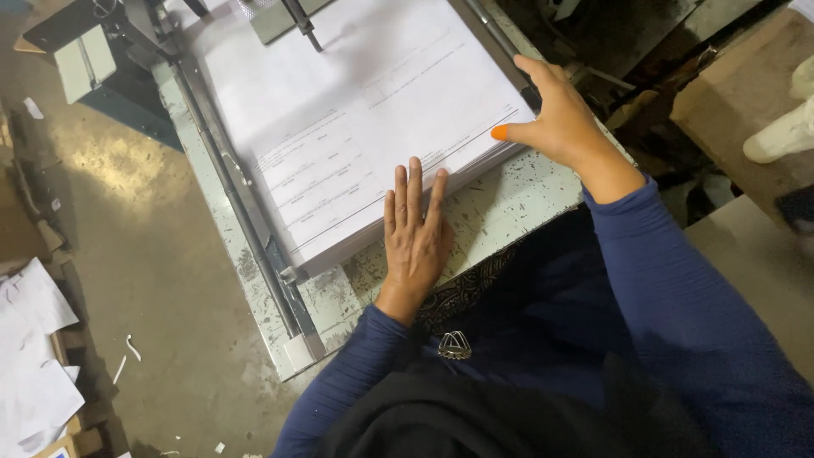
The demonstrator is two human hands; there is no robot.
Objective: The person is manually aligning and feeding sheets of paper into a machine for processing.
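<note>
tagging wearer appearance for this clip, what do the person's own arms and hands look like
Both arms wear long dark blue ribbed sleeves reaching the wrists. The left hand and the right hand are bare, with no gloves; no rings or watch show. The right thumbnail is painted bright orange.

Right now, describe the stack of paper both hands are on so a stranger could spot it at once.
Find the worn, paint-chipped pale metal table in the middle. On it lies the thick stack of white printed sheets, with the left hand flat at its near edge and the right hand at its side. Unlike the loose papers on the floor, it is squared and neat.
</note>
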